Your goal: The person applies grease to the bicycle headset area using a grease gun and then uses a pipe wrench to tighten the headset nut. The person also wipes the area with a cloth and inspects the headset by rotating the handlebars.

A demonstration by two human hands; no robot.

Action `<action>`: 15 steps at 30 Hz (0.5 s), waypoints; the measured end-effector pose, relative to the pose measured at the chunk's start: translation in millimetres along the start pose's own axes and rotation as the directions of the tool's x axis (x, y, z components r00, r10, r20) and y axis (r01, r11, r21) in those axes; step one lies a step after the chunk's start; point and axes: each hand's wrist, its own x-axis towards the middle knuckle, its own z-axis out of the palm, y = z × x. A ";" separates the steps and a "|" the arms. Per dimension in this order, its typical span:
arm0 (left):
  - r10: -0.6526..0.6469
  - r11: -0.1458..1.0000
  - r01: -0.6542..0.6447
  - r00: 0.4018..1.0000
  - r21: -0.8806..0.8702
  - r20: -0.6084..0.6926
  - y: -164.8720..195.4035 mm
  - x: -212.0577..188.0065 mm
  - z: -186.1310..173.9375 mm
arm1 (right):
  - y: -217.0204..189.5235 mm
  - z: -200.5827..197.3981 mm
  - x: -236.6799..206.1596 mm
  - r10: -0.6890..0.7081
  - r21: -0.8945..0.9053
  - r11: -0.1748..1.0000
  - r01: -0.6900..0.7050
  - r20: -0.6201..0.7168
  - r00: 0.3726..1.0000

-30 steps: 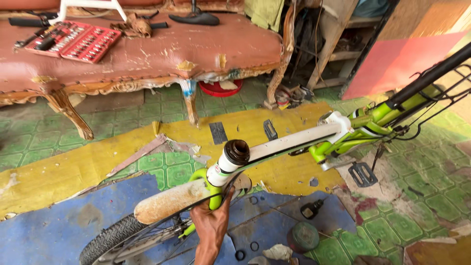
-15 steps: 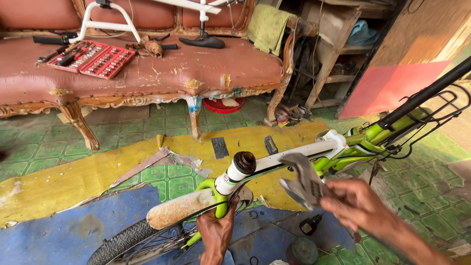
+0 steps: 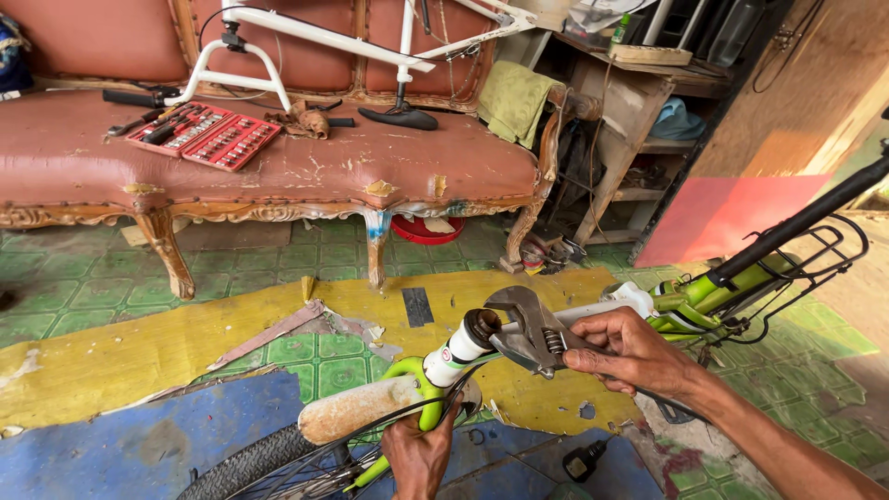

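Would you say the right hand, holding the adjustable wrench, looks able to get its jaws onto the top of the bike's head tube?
Probably yes: the right hand holds the adjustable wrench right beside the head tube top, with nothing between them, while the left hand grips the green fork below.

Both hands bare: left hand [image 3: 421, 456], right hand [image 3: 628, 350]. No gloves, no sleeves visible.

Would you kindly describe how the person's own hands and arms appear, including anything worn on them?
Both are bare: the right hand and its forearm show no sleeve, glove, watch or ring. The left hand is gloveless too; only its wrist is in view.
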 end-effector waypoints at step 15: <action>-0.047 0.999 0.047 0.997 0.008 0.063 -8.0 0.5 1.3 | 5.1 10.5 5.6 0.248 0.202 0.945 -0.256 0.065 0.967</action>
